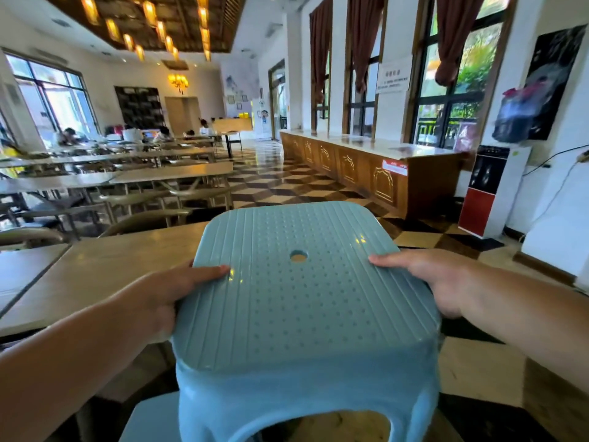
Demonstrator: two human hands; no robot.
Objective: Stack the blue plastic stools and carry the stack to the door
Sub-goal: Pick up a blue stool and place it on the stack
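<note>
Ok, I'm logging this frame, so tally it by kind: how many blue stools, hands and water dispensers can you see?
Stools: 2, the held stool and what seems to be a lower stool at the bottom left
Hands: 2, the left hand and the right hand, each gripping the held stool's seat edge
Dispensers: 1, the dispenser by the right wall
Total: 5

1. We see both bare forearms reaching forward from the bottom corners, converging toward the middle.
2. Left hand (159, 291): thumb lies flat and straight on top of the blue stool (302, 301), the fingers wrapped under its left edge, out of sight.
3. Right hand (436, 279): mirrors it on the right edge, thumb on top pointing inward, fingers hidden below.
4. Both wrists near level.
</note>
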